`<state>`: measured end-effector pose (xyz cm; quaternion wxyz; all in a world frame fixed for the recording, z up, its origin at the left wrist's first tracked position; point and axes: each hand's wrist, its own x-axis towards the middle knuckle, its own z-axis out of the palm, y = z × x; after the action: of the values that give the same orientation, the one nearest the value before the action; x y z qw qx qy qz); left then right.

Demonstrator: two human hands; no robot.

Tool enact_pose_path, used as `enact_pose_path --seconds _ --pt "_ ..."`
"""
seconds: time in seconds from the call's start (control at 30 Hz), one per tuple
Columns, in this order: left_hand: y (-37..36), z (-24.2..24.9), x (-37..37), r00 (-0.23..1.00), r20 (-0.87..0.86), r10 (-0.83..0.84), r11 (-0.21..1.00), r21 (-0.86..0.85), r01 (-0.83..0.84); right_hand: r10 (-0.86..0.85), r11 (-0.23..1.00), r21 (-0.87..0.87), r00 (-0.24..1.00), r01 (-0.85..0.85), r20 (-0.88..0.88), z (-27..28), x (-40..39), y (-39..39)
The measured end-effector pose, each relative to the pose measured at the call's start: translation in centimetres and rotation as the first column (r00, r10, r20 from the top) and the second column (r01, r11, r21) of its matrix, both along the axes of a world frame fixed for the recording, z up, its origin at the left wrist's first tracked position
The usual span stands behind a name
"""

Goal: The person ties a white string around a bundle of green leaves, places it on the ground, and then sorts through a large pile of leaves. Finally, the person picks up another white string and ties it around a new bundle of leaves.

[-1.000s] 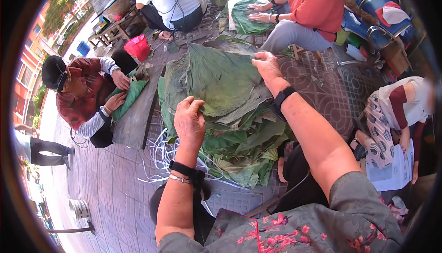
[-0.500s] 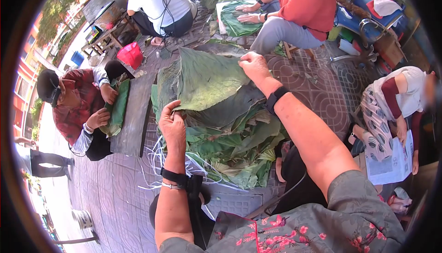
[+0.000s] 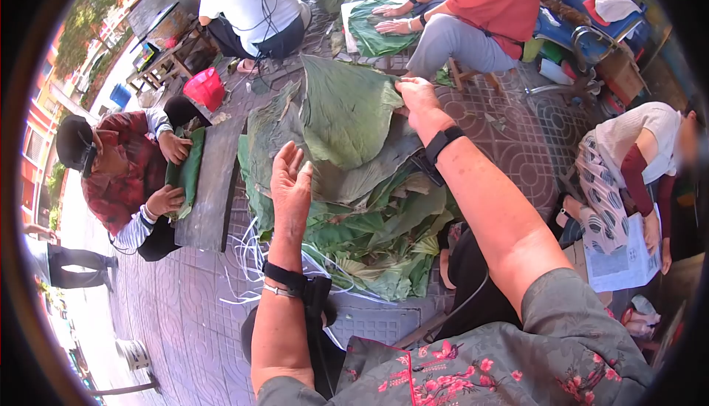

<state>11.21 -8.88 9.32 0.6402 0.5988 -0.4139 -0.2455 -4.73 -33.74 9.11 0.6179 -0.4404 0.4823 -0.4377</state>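
A large, dry-looking green leaf [image 3: 347, 114] rises at an angle above the pile in front of me. My right hand [image 3: 426, 103] pinches its right edge between thumb and fingers. Left of the leaf, my left hand [image 3: 291, 177] is raised with fingers stretched and apart, holding nothing. Beneath both hands lies a thick pile of big green leaves [image 3: 362, 236], some grey-green and creased on top, brighter ones lower down. White strips [image 3: 255, 258] trail out from the pile's left side.
At left, a person [image 3: 122, 173] handles folded green leaves beside a dark board [image 3: 210, 192]. Ahead, a person in red [image 3: 484, 7] presses leaves flat. Another person sits at right with a paper sheet [image 3: 624, 258]. A red bucket [image 3: 204, 90] stands ahead left.
My left hand has let go of the leaf's near edge and opened. My right hand has shifted slightly, and the leaf now tilts up from its grip.
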Motion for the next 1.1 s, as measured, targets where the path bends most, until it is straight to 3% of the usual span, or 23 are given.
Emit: enact_pose_path --seconds 0.07,0.1,0.13,0.2,0.23,0.27,0.3,0.33,0.37,0.4,0.43,0.5,0.57,0.6,0.67,0.73,0.83,0.9,0.93,1.03,1.1 --pt "-0.4 -0.5 0.0 1.0 -0.016 -0.017 0.999 0.045 0.018 -0.035 0.997 0.065 0.999 0.034 0.017 0.0 -0.5 -0.3" --pt "-0.6 -0.8 -0.2 0.999 -0.027 -0.04 0.997 0.063 0.042 0.064 0.997 0.031 0.995 -0.067 0.071 -2.8 -0.4 -2.1" --pt "-0.5 -0.3 -0.6 0.991 0.135 0.001 0.993 0.12 -0.017 0.14 0.97 -0.192 0.988 -0.151 -0.068 -4.8 -0.1 -2.7" --pt "-0.5 1.2 -1.8 0.997 0.081 0.001 0.986 0.167 -0.015 0.078 0.756 -0.595 0.94 -0.273 -0.332 -8.7 0.3 -4.2" --pt "-0.5 1.1 -1.8 0.97 0.245 -0.003 0.98 0.192 -0.046 0.186 0.891 -0.391 0.972 -0.229 -0.146 -5.8 0.1 -1.9" --pt "-0.9 -1.2 -0.4 0.909 0.416 0.027 0.986 0.138 -0.093 0.182 0.974 -0.152 0.981 -0.169 0.074 -2.7 -0.3 0.6" --pt "-1.1 -1.8 -0.2 0.894 0.447 0.032 0.984 0.143 -0.107 0.237 0.969 -0.072 0.971 -0.235 0.033 -1.6 -0.8 1.3" --pt "-1.2 -2.4 0.2 0.857 0.514 0.035 0.982 0.14 -0.124 0.149 0.987 -0.074 0.986 -0.144 0.076 -1.5 -0.2 1.5" --pt "-1.1 -2.8 0.4 0.742 0.669 0.042 0.974 0.139 -0.181 0.094 0.983 -0.165 0.993 -0.081 0.072 -3.3 1.1 0.5" --pt "-1.2 -2.8 -0.4 0.731 0.676 0.091 0.974 0.092 -0.207 -0.012 0.946 -0.323 0.999 0.001 -0.03 -4.1 2.3 -0.3" --pt "-1.0 -2.6 -1.3 0.752 0.653 0.087 0.982 0.072 -0.176 -0.031 0.932 -0.363 0.999 0.014 -0.039 -3.5 2.4 -0.2" --pt "-0.4 -1.7 -2.6 0.459 0.887 0.048 0.956 0.093 -0.28 -0.138 0.844 -0.534 0.982 0.048 -0.13 -2.3 2.7 0.1" --pt "-1.0 -1.1 -3.1 0.37 0.929 0.019 0.959 0.088 -0.27 -0.223 0.766 -0.643 0.945 0.017 -0.241 -0.3 1.3 1.7" --pt "-1.1 -0.7 -3.4 0.323 0.946 0.007 0.958 0.086 -0.272 -0.184 0.818 -0.573 0.921 -0.05 -0.342 -0.6 1.1 1.6" --pt "-1.1 0.0 -3.7 0.212 0.973 -0.087 0.926 0.157 -0.343 -0.278 0.873 -0.488 0.826 0.004 -0.49 -1.7 1.5 0.6" --pt "-1.0 0.6 -4.4 0.14 0.983 -0.12 0.907 0.166 -0.388 -0.5 0.731 -0.68 0.632 -0.06 -0.593 -2.4 1.4 0.5" --pt "-0.7 1.8 -5.3 0.056 0.995 -0.078 0.921 0.093 -0.379 -0.682 0.242 -0.938 0.644 -0.248 -0.346 -2.2 2.8 1.1" --pt "-0.7 2.3 -5.9 -0.022 0.999 -0.034 0.94 0.025 -0.341 -0.484 0.31 -0.836 0.682 -0.452 -0.548 -2.1 1.6 3.0" --pt "-0.9 0.5 -4.4 0.003 0.988 -0.157 0.904 0.145 -0.403 -0.42 0.345 -0.789 0.668 -0.509 -0.615 -1.7 1.4 3.7" --pt "-1.3 -3.1 0.4 0.485 0.843 -0.232 0.927 0.343 -0.152 -0.293 0.469 -0.648 0.587 -0.6 -0.755 -0.4 2.9 4.0" --pt "-1.0 -1.3 -1.9 0.49 0.871 -0.021 0.956 0.161 -0.245 -0.874 0.271 -0.826 0.232 -0.494 -0.426 2.7 2.5 5.2"
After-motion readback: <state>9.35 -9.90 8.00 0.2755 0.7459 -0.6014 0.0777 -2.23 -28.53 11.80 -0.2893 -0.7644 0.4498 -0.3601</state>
